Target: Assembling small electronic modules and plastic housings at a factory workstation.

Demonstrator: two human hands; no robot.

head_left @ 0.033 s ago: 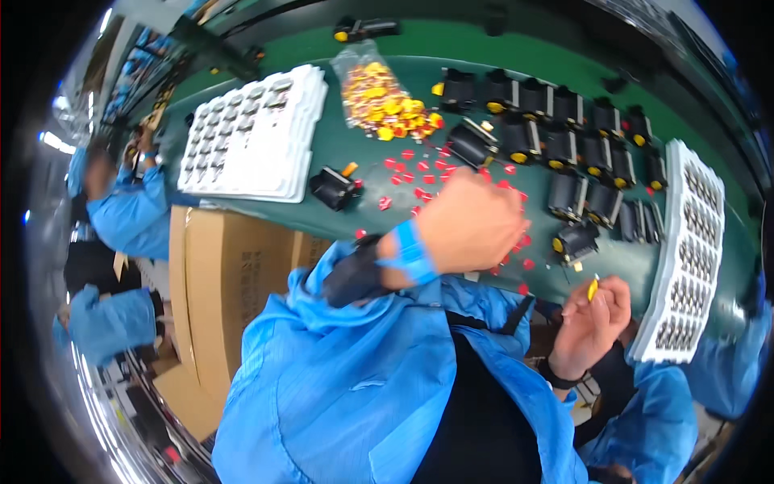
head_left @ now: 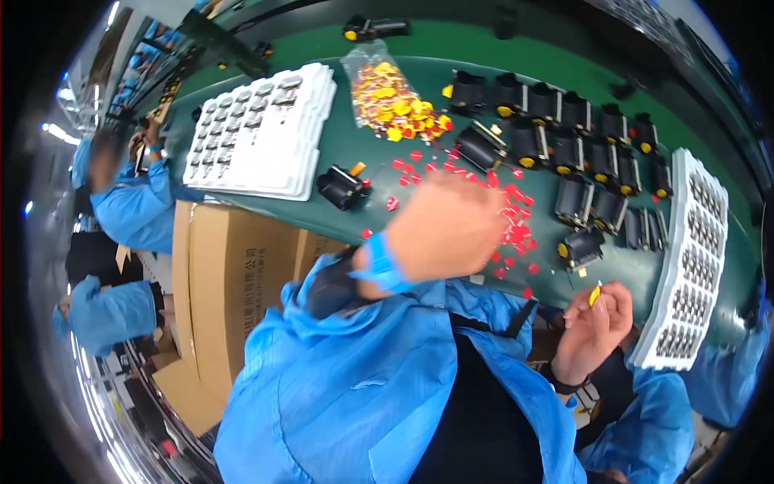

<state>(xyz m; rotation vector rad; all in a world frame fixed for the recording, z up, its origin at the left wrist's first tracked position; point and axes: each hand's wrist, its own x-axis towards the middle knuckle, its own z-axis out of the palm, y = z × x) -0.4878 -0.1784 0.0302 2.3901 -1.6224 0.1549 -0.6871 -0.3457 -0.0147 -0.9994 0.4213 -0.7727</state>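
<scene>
My left hand (head_left: 443, 226), with a blue band at the wrist, hovers over small red discs (head_left: 516, 230) scattered across the green table. Its fingers are turned away and smeared by motion, so whether they hold anything is unclear. Low on the right, my right hand (head_left: 592, 335) pinches a small yellow disc-like piece (head_left: 595, 295), seen nearly edge-on. Closest to that hand lies a black cylindrical motor-like unit (head_left: 582, 246) with a yellow end. Another such black unit (head_left: 481, 148) sits just beyond the red discs.
A clear plastic bag (head_left: 363, 60) spills yellow and red pieces at the back. Several black units (head_left: 567, 152) stand in rows at the right. White trays of metal parts lie left (head_left: 298, 165) and right (head_left: 676, 234). A cardboard box (head_left: 242, 282) stands beside the table; a co-worker (head_left: 133, 202) is far left.
My left hand has shifted left over the red discs, uncovering more of them on its right. My right hand keeps its pinch on the yellow piece. The view has turned slightly.
</scene>
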